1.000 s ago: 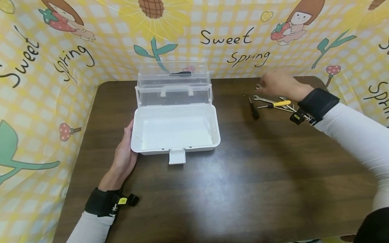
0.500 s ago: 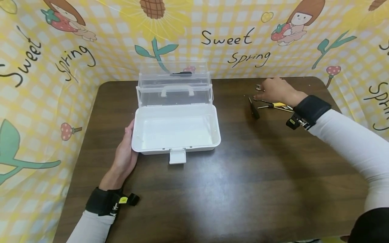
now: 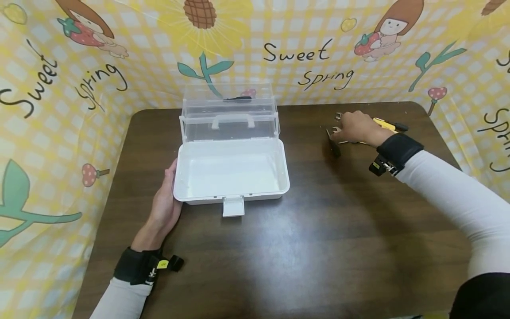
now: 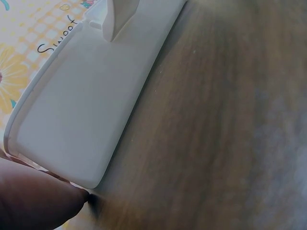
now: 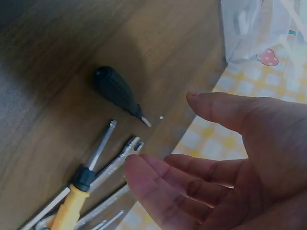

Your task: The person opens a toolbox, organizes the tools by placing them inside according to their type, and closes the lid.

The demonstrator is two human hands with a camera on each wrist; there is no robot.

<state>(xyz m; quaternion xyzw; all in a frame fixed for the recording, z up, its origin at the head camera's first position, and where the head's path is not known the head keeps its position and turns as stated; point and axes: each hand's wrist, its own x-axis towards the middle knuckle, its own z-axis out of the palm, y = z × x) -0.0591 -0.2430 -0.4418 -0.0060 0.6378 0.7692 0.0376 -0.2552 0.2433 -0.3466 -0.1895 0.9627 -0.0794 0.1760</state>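
Note:
A white box (image 3: pixel 233 173) stands with its clear lid (image 3: pixel 195 128) raised at the back and its bare floor visible. My left hand (image 3: pixel 163 208) rests along the box's left side; in the left wrist view, a finger (image 4: pixel 43 191) lies by the box's lower corner. Over the tools at the right hovers my right hand (image 3: pixel 356 127), fingers parted and loosely bent, holding nothing. Below it in the right wrist view lie a yellow-handled screwdriver (image 5: pixel 72 206) and a wrench (image 5: pixel 115 165). A stubby black screwdriver (image 5: pixel 115 91) lies apart, pointing towards the fingers.
A yellow-and-black handled tool (image 3: pixel 384 124) lies behind the right wrist. Another wrench end (image 3: pixel 338 116) shows beyond the fingers. The box's front latch (image 3: pixel 233 207) hangs down over the brown table (image 3: pixel 311 248). A patterned cloth (image 3: pixel 307 26) rises behind the table.
My right hand has come down and nearer over the tools, uncovering the yellow-and-black handled tool behind it. My left hand and the box stay in place.

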